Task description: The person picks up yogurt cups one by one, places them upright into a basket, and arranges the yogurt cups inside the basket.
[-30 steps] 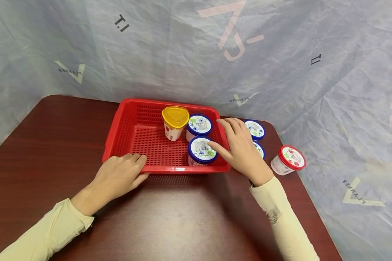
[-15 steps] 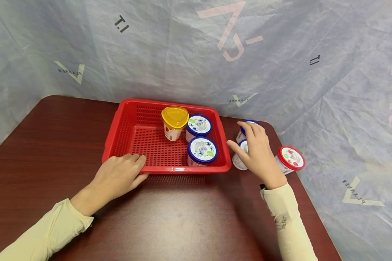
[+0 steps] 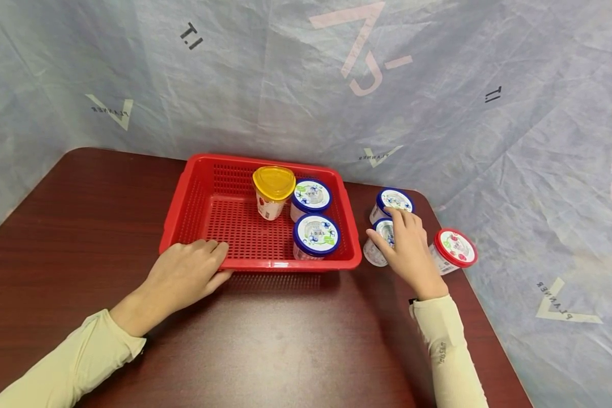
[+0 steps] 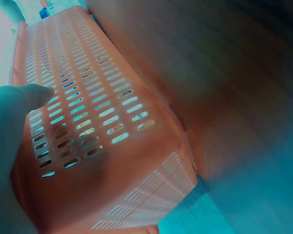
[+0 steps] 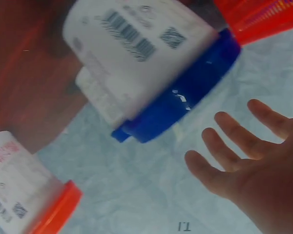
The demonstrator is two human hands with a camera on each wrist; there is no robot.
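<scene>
My left hand (image 3: 183, 273) holds the front rim of a red plastic basket (image 3: 285, 264) near its left corner. In the left wrist view, the thumb (image 4: 35, 96) lies against the slotted outer wall. My right hand (image 3: 410, 249), fingers spread, is over a blue-lidded tub (image 3: 384, 229) standing right of the basket and partly hides it. The right wrist view has the fingers (image 5: 234, 141) apart from the tub's blue lid (image 5: 180, 92). Inside the basket stand a yellow-lidded cup (image 3: 273, 182) and two blue-lidded tubs, one behind (image 3: 311, 195), one in front (image 3: 316, 233).
Another blue-lidded tub (image 3: 396, 200) stands just behind the one at my right hand. Farther right, a red-lidded tub (image 3: 455, 247) is close to the edge of the dark wooden table (image 3: 285, 345). A grey printed sheet (image 3: 224, 85) hangs behind and to the right.
My right hand has moved right from the basket's right rim to above the nearer blue-lidded tub outside, then slightly lower. My left hand and the basket have stayed put.
</scene>
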